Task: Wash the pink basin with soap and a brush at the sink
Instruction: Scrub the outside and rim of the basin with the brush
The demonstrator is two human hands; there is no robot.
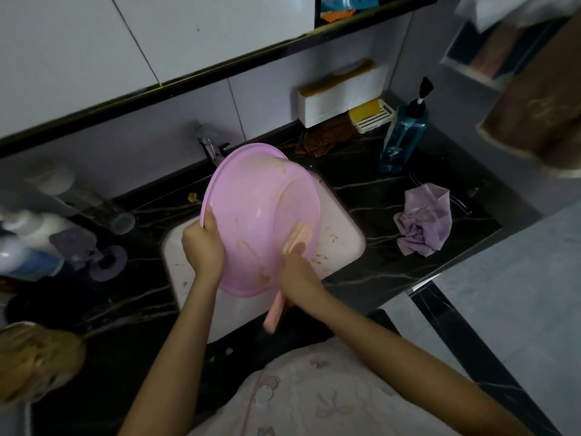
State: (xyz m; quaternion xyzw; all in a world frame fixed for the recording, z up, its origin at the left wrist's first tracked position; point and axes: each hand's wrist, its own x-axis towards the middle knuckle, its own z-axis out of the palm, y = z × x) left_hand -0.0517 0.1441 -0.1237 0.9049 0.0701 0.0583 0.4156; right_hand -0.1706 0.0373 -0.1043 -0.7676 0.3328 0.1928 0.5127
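The pink basin (251,209) is tilted on its side over the white sink (342,243), its inside facing right and streaked with yellowish smears. My left hand (202,245) grips the basin's left rim. My right hand (295,272) holds a pink brush (297,236) by its handle, whose end sticks out below my wrist. The brush head presses against the basin's inner wall near the bottom. Yellowish bits dot the sink floor.
The tap (210,149) stands behind the basin. On the black counter lie a blue pump bottle (404,133), a yellow soap in a white dish (371,114), a brown cloth (323,136) and a crumpled purple cloth (423,223). Bottles and a tipped glass (94,209) sit left.
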